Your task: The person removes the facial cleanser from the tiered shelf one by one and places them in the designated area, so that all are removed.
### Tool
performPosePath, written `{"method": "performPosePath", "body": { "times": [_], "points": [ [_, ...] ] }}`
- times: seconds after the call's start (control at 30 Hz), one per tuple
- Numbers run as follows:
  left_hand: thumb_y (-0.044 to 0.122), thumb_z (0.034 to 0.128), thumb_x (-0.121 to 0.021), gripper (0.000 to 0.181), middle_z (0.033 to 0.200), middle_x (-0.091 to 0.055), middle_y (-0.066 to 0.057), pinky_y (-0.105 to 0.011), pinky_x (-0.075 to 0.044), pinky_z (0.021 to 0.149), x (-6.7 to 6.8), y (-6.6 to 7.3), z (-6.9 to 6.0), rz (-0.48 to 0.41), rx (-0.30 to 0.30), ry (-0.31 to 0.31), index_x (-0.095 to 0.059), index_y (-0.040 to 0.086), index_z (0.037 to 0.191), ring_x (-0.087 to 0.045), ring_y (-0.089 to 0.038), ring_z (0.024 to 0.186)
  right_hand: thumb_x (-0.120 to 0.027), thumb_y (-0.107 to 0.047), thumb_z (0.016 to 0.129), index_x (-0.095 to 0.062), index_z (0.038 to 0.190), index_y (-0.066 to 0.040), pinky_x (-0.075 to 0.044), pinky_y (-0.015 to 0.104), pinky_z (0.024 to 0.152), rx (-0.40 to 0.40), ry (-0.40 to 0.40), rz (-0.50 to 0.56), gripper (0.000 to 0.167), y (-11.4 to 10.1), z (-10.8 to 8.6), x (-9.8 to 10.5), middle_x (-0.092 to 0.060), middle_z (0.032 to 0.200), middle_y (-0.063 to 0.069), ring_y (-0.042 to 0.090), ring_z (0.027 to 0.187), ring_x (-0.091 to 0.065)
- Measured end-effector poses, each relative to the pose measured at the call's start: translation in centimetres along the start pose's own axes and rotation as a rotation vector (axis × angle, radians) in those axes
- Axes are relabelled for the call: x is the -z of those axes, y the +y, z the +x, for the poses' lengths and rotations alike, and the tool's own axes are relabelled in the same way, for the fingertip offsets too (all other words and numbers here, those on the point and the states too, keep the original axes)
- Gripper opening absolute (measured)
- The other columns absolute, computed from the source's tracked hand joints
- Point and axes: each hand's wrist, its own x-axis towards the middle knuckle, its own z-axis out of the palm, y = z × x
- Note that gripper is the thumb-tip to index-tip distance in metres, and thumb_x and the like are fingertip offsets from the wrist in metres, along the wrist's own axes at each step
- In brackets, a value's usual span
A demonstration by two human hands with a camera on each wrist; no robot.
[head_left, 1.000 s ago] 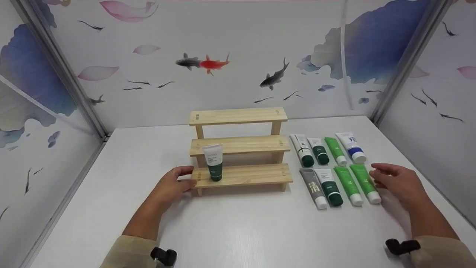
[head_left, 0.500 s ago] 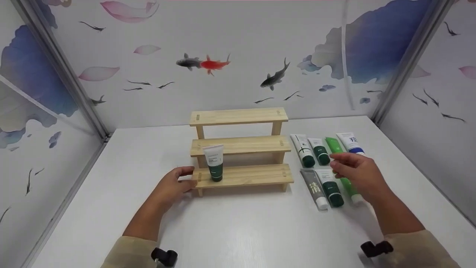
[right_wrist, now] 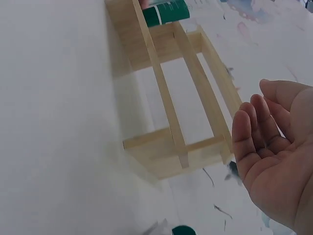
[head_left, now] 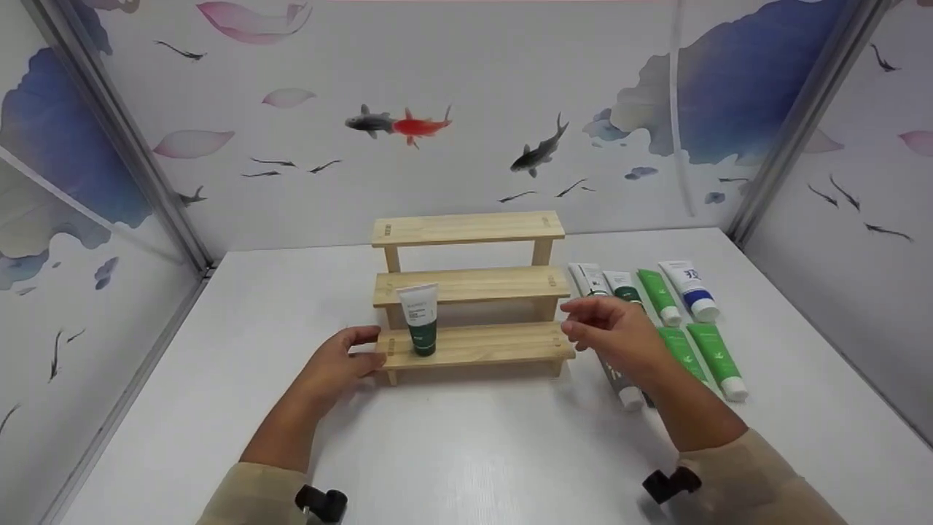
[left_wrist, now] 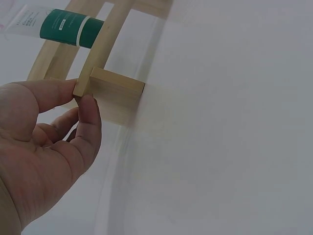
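A three-tier wooden display rack (head_left: 496, 346) stands on the white table. A white and dark green squeeze tube (head_left: 420, 319) stands upright on its lowest tier, near the left end. My left hand (head_left: 341, 364) pinches the left end of that tier between thumb and fingers, as the left wrist view also shows around the wooden rack (left_wrist: 110, 39). My right hand (head_left: 616, 332) hovers by the tier's right end, holding nothing. In the right wrist view the right hand's fingers (right_wrist: 244, 137) are loosely bent, apart from the rack.
Several tubes lie in two rows right of the rack, among them a green tube (head_left: 718, 361), a blue-banded white tube (head_left: 689, 288) and a grey tube (head_left: 628, 394). My right hand and forearm partly cover some. A printed wall panel (head_left: 466, 87) stands behind.
My right hand has moved left from beside the far-right green tube, across the rows of tubes, to the rack's right end. My left hand, the rack and the standing tube have stayed put.
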Motion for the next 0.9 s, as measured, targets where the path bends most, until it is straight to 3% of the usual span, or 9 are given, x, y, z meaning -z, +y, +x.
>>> {"method": "performPosePath", "body": {
  "times": [0.47,0.67,0.9],
  "points": [
    [0.021,0.1009,-0.071,0.059,0.165,-0.047,-0.008,-0.041,-0.054,0.112,0.0,0.1,0.0,0.004,0.002,0.001,-0.051,0.016,0.157,-0.06,-0.028,0.139,-0.083,-0.019,0.094,-0.075,0.126,-0.015,-0.061,0.025,0.083,0.085,-0.119,0.088,0.034,-2.4,1.6,-8.0,-0.076,0.115,0.009,0.021,0.101,-0.069],
    [0.02,0.101,-0.071,0.059,0.165,-0.048,-0.007,-0.042,-0.054,0.113,0.0,0.1,0.1,-0.003,0.009,0.002,-0.051,0.017,0.156,-0.061,-0.027,0.137,-0.081,-0.017,0.095,-0.071,0.133,-0.014,-0.061,0.026,0.092,0.107,-0.154,0.115,0.039,-2.9,2.4,-10.7,-0.075,0.127,0.014,0.021,0.112,-0.072],
    [0.018,0.1007,-0.07,0.059,0.164,-0.048,-0.008,-0.043,-0.055,0.113,0.0,0.0,0.1,-0.01,0.003,-0.002,-0.051,0.016,0.157,-0.062,-0.028,0.137,-0.081,-0.011,0.094,-0.065,0.141,-0.01,-0.065,0.038,0.092,0.074,-0.201,0.238,0.05,-3.2,3.0,-12.7,-0.071,0.138,0.016,0.024,0.12,-0.071]
  ]
}}
